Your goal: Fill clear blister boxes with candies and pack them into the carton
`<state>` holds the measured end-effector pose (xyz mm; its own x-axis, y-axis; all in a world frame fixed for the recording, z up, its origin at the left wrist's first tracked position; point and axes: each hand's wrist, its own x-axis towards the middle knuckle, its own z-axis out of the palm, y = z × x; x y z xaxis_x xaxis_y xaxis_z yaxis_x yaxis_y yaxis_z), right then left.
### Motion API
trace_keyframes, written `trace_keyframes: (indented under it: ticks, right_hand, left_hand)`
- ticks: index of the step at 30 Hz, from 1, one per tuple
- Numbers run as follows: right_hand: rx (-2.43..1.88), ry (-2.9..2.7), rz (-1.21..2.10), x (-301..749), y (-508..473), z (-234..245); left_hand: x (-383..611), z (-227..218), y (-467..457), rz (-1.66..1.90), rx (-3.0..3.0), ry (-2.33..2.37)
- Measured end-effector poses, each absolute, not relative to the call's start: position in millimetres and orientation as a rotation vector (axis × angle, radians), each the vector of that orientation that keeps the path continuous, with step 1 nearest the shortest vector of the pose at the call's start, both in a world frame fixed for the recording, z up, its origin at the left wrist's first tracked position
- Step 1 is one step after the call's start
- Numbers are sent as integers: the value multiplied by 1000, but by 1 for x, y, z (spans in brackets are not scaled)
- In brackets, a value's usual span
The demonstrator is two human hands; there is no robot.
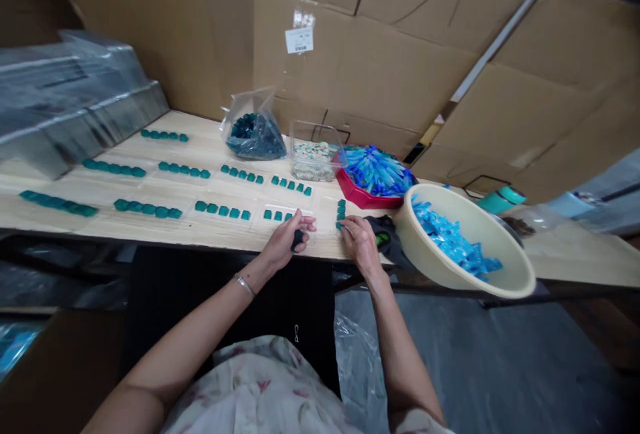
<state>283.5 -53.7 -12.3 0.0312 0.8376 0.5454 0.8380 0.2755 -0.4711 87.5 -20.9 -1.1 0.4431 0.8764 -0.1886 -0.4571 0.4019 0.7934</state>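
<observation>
My left hand (290, 237) rests at the front edge of the wooden table (210, 134), its fingers curled round a small dark teal piece (298, 239). Just beyond it lies a short row of teal pieces (278, 215) on a clear sleeve. My right hand (357, 237) lies a little to the right, fingers bent and pinching at a teal piece (341, 225) at the near end of a short column of teal pieces (341, 210).
Several rows of teal pieces (145, 209) lie in clear sleeves across the table. A clear bag of teal pieces (254, 133), a clear tub (315, 154), a red tray of blue parts (375, 174) and a cream bowl of blue parts (500, 284) stand at right. Cardboard boxes (400, 54) wall the back.
</observation>
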Motion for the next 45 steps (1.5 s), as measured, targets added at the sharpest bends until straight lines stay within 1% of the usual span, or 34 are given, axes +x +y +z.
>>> trace_keyframes:
  ticks: [6,9,12,23,26,29,34,39,45]
  right_hand:
    - [-1350,-1738,315,217,-73,9]
    - [-1351,-1778,328,198,-71,12]
    - [-1359,-1704,351,195,-66,10]
    - [-1284,-1422,658,207,-56,0]
    - [-1325,-1281,646,210,-51,1]
    - [-1356,-1156,596,213,-47,-2]
    - [-1277,-1073,694,215,-47,-3]
    - [-1205,-1226,675,218,-51,1]
    - [-1246,-1164,709,224,-55,2]
  left_hand:
    - [88,2,-19,949,774,770]
    - [88,0,-18,963,854,811]
    - [87,0,-18,979,875,788]
    - [91,8,-15,973,779,671]
    - [91,6,-14,985,795,627]
    - [90,1,-14,986,972,656]
    - [90,-5,-13,1098,1282,873]
    - [89,-2,-10,1020,1433,864]
    - [88,-4,-14,1139,1834,871]
